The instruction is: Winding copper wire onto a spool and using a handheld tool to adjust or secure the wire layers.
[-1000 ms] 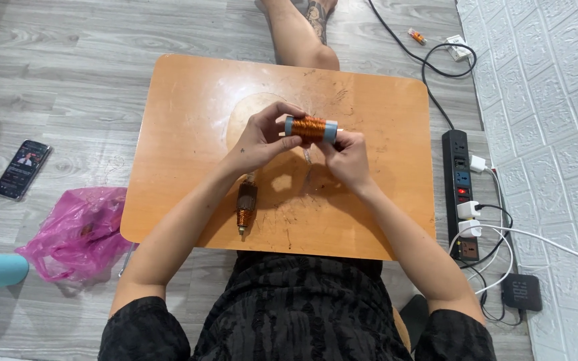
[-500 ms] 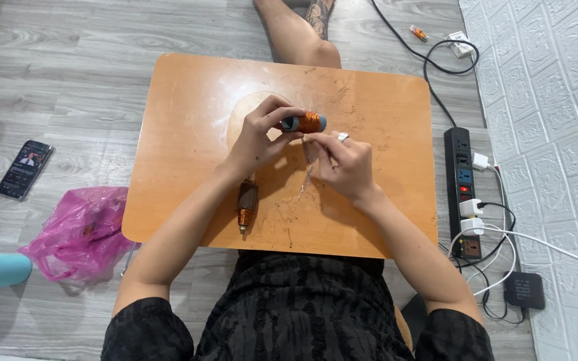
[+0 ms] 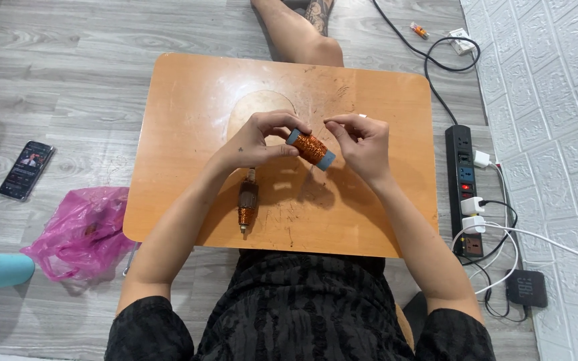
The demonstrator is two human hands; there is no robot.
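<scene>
pinched between thumb and fingers, the left hand (image 3: pixel 257 142) keeps a closed grip on the small spool of copper wire with blue end caps (image 3: pixel 310 148), held tilted just above the middle of the orange wooden surface (image 3: pixel 182 120). the right hand (image 3: pixel 362 144) sits just right of it, fingertips nipped together, seemingly on a fine strand too thin to see. keeping the spool steady and drawing the strand gently and evenly would likely avoid kinks; the brown motor rotor (image 3: pixel 247 202) lies near the left forearm.

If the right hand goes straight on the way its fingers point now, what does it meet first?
Most likely the copper wire spool, held by the left hand. The right hand points left toward it; how high each one is stays unclear.
</scene>
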